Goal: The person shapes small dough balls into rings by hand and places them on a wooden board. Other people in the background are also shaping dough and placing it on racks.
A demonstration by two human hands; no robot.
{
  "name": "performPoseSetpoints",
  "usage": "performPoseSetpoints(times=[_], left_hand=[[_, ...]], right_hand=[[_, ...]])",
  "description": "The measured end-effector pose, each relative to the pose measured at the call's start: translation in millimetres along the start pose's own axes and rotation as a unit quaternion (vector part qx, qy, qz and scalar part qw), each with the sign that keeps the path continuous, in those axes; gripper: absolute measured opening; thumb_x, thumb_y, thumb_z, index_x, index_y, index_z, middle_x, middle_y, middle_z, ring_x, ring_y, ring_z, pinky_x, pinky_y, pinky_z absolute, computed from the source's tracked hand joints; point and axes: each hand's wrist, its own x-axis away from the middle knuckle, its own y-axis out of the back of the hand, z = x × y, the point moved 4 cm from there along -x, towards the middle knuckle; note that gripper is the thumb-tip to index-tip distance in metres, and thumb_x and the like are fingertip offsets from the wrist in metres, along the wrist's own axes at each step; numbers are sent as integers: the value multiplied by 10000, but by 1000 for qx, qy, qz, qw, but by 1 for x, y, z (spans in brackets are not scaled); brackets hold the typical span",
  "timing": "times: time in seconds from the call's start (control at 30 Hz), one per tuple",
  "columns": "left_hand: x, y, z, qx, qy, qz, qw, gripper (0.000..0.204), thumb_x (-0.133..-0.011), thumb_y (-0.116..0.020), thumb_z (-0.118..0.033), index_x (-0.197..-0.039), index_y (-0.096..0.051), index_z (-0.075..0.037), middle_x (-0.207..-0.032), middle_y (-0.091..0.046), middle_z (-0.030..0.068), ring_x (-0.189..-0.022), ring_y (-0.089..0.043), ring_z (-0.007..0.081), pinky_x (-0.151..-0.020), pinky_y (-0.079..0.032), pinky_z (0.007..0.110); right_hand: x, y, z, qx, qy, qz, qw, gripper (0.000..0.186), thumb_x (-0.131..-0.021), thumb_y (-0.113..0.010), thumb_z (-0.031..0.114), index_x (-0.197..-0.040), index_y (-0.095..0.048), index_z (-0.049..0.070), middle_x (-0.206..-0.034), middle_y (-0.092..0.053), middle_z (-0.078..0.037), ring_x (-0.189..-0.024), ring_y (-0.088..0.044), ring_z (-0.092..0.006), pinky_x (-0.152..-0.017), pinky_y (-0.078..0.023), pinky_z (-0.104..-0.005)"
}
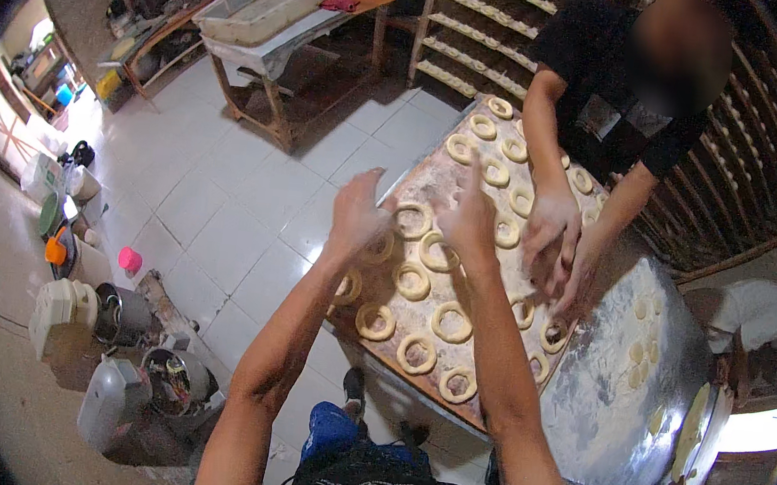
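Pale dough rings point(411, 281) lie in rows on a floured wooden board point(378, 341) in front of me. My left hand point(360, 213) is over the board's left edge, beside a ring, with its fingers apart and nothing visible in them. Among the rings is my right hand point(470, 218), its index finger stretched out; the other fingers are blurred. Just below it a dough ring point(440, 252) lies partly behind my wrist. Across the board, a co-worker's two hands point(558, 246) come together over the rings on the right.
Right of the board is a floured metal table point(627, 362) with small flat dough pieces point(644, 350). Racks of dough trays point(480, 49) stand behind the co-worker. A wooden table point(281, 89) holds a large tub point(266, 7). Pots and machines point(175, 381) crowd the lower left floor.
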Motion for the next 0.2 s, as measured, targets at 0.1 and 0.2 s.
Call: performPoseSetpoints(times=[0.1, 0.2], left_hand=[[-18, -20, 25, 152, 119, 123, 973, 554, -765, -714, -347, -1220, -588, -58, -1113, -634, 167, -986, -628, 279, -849, -504, 381], [-32, -35, 14, 91, -15, 221, 971, 538, -768, -714, -350, -1215, -600, -73, -1135, -625, 161, -1007, -613, 308, -902, -478, 408]], right_hand=[[33, 30, -10, -178, -22, -71, 981, 830, -800, -696, 100, -1461, -193, 126, -1051, -637, -264, -967, -647, -381, -840, -509, -472], [67, 49, -27, -144, -34, -64, 987, 806, -809, -706, 108, -1462, -238, 156, -1120, -627, -219, -948, -659, -305, -871, -514, -402]])
